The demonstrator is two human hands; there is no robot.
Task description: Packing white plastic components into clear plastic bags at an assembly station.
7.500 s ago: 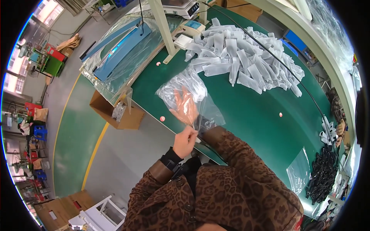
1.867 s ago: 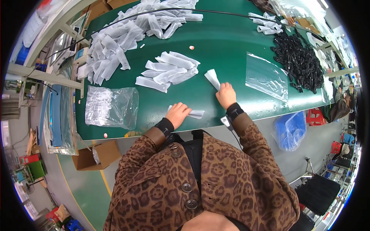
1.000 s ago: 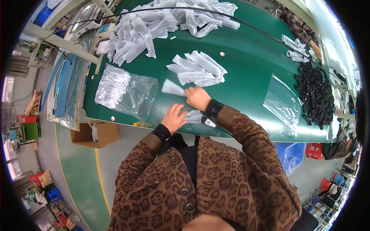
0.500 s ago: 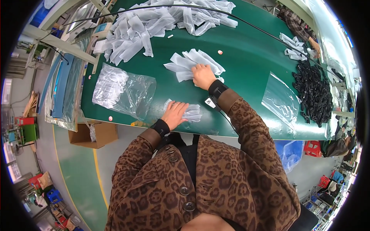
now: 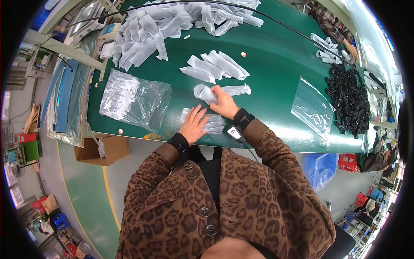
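Observation:
My right hand (image 5: 225,102) grips a frosted plastic sleeve (image 5: 205,93), raised a little over the green table. Lying flat with fingers spread, my left hand (image 5: 193,125) rests on a small stack of similar sleeves (image 5: 213,125) near the table's front edge. Just beyond my right hand lie several loose frosted sleeves (image 5: 215,65) in a fan, with a single sleeve (image 5: 236,90) beside my fingers. To the left, a clear plastic bag (image 5: 151,99) holds a bundle of packed sleeves (image 5: 119,95). What the sleeves contain, if anything, I cannot make out.
A large heap of sleeves (image 5: 151,30) covers the table's far left. Black coiled cables (image 5: 347,101) pile up at the right, beside a flat clear bag (image 5: 312,108). A co-worker's hand (image 5: 351,51) is at the far right. A black cable (image 5: 276,26) spans overhead.
My right hand has come nearer, taking a sleeve from the fanned group toward the stack. My left hand has stayed on the stack.

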